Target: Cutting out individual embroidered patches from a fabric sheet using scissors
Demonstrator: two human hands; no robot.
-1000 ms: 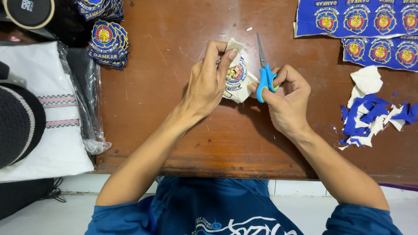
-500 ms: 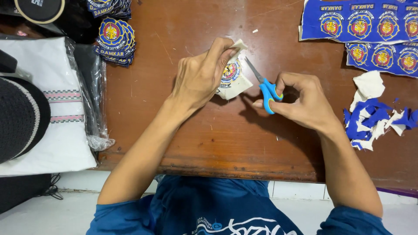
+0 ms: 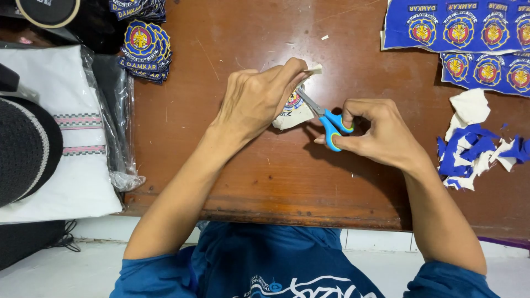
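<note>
The left hand is pinching a round embroidered fabric patch with white backing; the right hand is gripping small blue-handled steel scissors, fingers curled through the loops, above a scratched brown wooden table.

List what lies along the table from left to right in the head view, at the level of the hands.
Folded white cloth in a plastic bag → left hand → round embroidered patch → blue-handled scissors → right hand → pile of blue and white fabric scraps.
</note>
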